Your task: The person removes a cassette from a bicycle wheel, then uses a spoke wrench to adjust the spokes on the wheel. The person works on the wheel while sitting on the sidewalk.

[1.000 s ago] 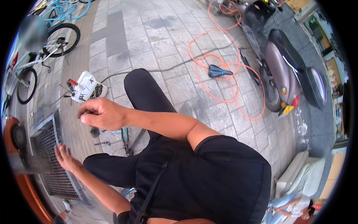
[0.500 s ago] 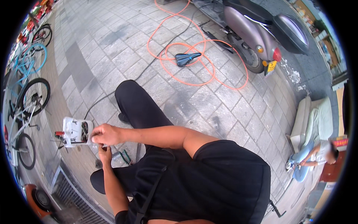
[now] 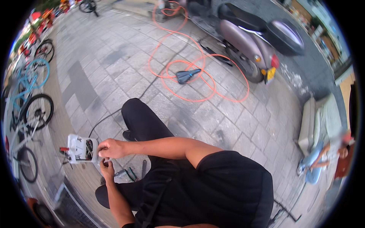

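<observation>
My right hand point(image 3: 111, 148) reaches across to the left, fingers curled in a pinch beside a white plastic box point(image 3: 77, 155). Just below it, my left hand point(image 3: 107, 170) is closed too, its fingertips almost meeting those of the right. A small pale bit shows between the two hands, too small to name. Dark metal pieces point(image 3: 89, 149) lie in the box's near compartment, and a red-handled tool point(image 3: 64, 149) sticks out on its far side. On the ground by my knee are green-handled pliers point(image 3: 131, 174) and a wrench point(image 3: 144, 167).
An orange hose point(image 3: 190, 100) lies coiled on the paving around a black bicycle saddle point(image 3: 187, 76). A dark cable point(image 3: 146, 89) runs toward the box. A purple scooter point(image 3: 243, 41) stands at the upper right, a pale couch point(image 3: 319, 121) and seated person point(image 3: 317, 161) at right, bicycles point(image 3: 38, 110) at left.
The whole view has shifted, so the box, hands and hose sit lower in the picture. Both hands stay close together beside the box, still pinched.
</observation>
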Available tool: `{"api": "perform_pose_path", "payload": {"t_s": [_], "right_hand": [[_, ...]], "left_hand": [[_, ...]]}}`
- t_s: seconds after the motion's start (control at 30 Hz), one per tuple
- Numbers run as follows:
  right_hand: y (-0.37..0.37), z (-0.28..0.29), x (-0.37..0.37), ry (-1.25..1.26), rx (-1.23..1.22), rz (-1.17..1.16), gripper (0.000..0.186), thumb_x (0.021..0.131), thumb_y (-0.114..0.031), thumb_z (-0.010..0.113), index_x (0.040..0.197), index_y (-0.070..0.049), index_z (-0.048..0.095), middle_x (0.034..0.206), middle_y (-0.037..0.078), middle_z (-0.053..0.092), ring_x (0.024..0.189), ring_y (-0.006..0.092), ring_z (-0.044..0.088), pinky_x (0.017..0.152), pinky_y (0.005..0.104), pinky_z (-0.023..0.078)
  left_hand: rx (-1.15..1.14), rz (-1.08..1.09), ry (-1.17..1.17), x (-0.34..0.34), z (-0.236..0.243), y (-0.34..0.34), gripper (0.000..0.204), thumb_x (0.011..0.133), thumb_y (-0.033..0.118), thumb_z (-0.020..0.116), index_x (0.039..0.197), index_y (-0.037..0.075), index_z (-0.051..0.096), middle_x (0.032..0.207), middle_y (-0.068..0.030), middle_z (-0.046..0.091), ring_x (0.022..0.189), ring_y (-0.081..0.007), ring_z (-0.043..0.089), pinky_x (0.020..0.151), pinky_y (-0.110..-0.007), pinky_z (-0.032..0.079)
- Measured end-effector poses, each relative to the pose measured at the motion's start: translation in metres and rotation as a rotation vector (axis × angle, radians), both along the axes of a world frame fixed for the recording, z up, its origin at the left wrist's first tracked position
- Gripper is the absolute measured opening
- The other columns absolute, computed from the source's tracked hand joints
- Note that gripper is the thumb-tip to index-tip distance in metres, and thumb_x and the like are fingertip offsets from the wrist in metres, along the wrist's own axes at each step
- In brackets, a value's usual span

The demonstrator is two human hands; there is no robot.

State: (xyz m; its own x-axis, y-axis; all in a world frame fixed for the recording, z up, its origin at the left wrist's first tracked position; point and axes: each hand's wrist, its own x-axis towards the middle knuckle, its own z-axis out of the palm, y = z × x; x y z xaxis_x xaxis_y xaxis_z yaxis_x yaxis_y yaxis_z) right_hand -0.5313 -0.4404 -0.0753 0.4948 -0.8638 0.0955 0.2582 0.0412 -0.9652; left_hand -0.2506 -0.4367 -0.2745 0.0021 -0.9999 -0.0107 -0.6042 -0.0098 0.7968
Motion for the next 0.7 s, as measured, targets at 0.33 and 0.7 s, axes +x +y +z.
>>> {"api": "perform_pose_path", "payload": {"t_s": [0.33, 0.7], "right_hand": [[-0.021, -0.003, 0.057, 0.152, -0.046, 0.241, 0.031, 0.099, -0.017, 0.062, 0.119, 0.006, 0.065, 0.087, 0.005, 0.067, 0.079, 0.0095, 0.061, 0.071, 0.0285, 0.052], [-0.065, -0.082, 0.145, 0.305, 0.153, 0.279, 0.033, 0.101, -0.019, 0.063, 0.127, 0.002, 0.064, 0.094, 0.003, 0.067, 0.083, 0.0086, 0.061, 0.074, 0.0276, 0.051]], "left_hand": [[-0.188, 0.160, 0.062, 0.030, 0.087, 0.033, 0.045, 0.091, 0.005, 0.069, 0.134, -0.004, 0.057, 0.095, -0.0118, 0.070, 0.087, -0.0203, 0.068, 0.082, -0.035, 0.054], [0.224, 0.128, -0.194, 0.052, 0.116, 0.101, 0.048, 0.083, 0.020, 0.075, 0.127, 0.004, 0.064, 0.106, -0.0208, 0.071, 0.099, -0.0402, 0.068, 0.085, -0.047, 0.055]]}}
